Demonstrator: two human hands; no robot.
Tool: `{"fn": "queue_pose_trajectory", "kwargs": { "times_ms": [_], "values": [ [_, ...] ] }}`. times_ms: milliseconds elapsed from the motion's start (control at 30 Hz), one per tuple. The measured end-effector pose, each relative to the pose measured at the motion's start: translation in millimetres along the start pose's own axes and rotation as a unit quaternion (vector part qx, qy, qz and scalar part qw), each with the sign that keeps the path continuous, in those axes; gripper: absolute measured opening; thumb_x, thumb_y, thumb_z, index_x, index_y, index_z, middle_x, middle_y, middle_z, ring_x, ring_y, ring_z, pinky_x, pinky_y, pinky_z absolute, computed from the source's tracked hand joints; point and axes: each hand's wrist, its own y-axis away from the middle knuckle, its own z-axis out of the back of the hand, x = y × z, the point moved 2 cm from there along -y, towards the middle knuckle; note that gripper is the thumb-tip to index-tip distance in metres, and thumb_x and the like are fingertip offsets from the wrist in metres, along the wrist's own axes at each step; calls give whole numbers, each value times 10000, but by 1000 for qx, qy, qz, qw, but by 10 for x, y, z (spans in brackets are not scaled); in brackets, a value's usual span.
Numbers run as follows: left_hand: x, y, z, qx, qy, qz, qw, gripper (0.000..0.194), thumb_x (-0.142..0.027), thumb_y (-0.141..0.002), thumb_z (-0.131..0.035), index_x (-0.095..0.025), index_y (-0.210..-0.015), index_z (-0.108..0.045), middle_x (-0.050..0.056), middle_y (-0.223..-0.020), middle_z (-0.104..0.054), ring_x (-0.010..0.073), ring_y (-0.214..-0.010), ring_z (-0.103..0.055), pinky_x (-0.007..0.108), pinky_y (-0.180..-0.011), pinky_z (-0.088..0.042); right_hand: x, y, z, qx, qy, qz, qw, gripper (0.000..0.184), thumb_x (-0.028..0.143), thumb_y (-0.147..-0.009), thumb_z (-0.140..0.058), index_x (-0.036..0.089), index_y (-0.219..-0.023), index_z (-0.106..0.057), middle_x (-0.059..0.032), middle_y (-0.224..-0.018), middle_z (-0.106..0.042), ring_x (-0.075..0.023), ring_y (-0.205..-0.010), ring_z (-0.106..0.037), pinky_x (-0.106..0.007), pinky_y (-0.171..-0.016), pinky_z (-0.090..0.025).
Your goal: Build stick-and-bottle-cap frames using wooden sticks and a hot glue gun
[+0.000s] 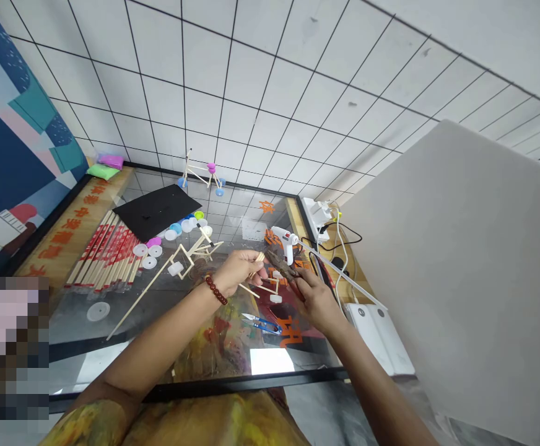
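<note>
The left hand (237, 271) pinches wooden sticks (260, 256); the right hand (317, 298) has fingers wrapped round pliers (283, 266). Orange Chinese characters (290, 331), perhaps including 讯, mark the glass tabletop (140, 320).

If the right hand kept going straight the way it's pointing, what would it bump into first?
Probably the wooden sticks in the left hand: the pliers in the right hand point that way, though depth is unclear.

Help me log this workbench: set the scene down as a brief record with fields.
Left hand: holds short sticks
Right hand: grips pliers
Pliers' tip: close to the short sticks; contact unclear
Near side: blue-handled snips
Beyond right hand: white glue gun
Left side: wrapped chopsticks, black sheet
Far edge: pink-topped stick model
</note>
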Motion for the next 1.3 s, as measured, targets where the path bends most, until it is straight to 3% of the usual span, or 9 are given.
{"fn": "queue_pose_trajectory", "kwargs": {
  "times_ms": [167,300,367,533,633,867,1067,1200,1300],
  "values": [
    [-7,-61,86,-71,75,-14,995,99,-105,-878,-559,-122,-904,-653,-5,-640,-634,65,-476,-569,236,-609,-541,2,59,21,-49,-58,-30,997,89,269,-924,-567,223,-951,-639,-118,-1145,-588,-267,-1025,-620,-430,-873,-537],
    [-59,-27,80,-22,25,-61,998,122,-120,-852,-588,-109,-933,-678,-1,-642,-634,63,-475,-548,201,-553,-491,49,-27,79,1,-194,-117,974,215,405,-905,-618,237,-1021,-686,-95,-1168,-554,-280,-1130,-572,-456,-1002,-478],
    [-83,5,54,-5,9,-79,997,118,-138,-829,-614,-110,-923,-681,-7,-624,-627,58,-459,-521,186,-519,-455,50,-77,81,30,-281,-159,946,281,468,-878,-648,242,-1034,-705,-93,-1217,-557,-298,-1223,-528,-473,-1072,-423],
    [-92,44,13,7,-17,-56,998,82,-138,-800,-601,-108,-841,-665,-11,-532,-599,64,-386,-470,193,-462,-424,67,-89,-11,127,-479,-231,837,383,497,-824,-721,254,-1120,-705,-96,-1319,-603,-323,-1359,-449,-503,-1118,-369],
    [-77,38,19,6,-19,-38,999,74,-145,-799,-593,-108,-804,-656,0,-513,-604,76,-362,-481,199,-434,-413,84,-58,-45,144,-515,-237,811,405,467,-814,-746,260,-1158,-692,-94,-1282,-643,-309,-1371,-450,-504,-1131,-356],
    [-85,34,22,-2,-10,-35,999,78,-138,-795,-578,-111,-769,-646,-3,-490,-593,68,-345,-451,199,-422,-421,92,-24,31,153,-500,-225,822,425,486,-840,-717,254,-1193,-672,-107,-1364,-604,-290,-1315,-519,-497,-1109,-401],
    [-116,67,13,-5,-15,-13,1000,95,-105,-788,-553,-109,-773,-646,-24,-468,-561,46,-317,-367,194,-404,-405,46,-13,106,161,-431,-212,862,493,516,-847,-696,276,-1274,-634,-111,-1352,-616,-282,-1244,-586,-489,-1043,-474],
    [-127,78,8,5,-9,-22,1000,132,-97,-800,-516,-104,-779,-646,-25,-470,-551,42,-318,-346,185,-393,-388,44,-6,138,167,-421,-215,865,491,498,-864,-682,272,-1292,-606,-102,-1314,-640,-268,-1218,-595,-480,-1047,-467],
    [-135,84,-2,11,-4,-27,1000,136,-102,-807,-513,-102,-781,-647,-26,-469,-548,38,-318,-336,182,-391,-387,80,-11,165,183,-416,-213,865,430,488,-887,-652,247,-1243,-624,-99,-1237,-661,-260,-1122,-626,-438,-960,-518]
  ]
}}
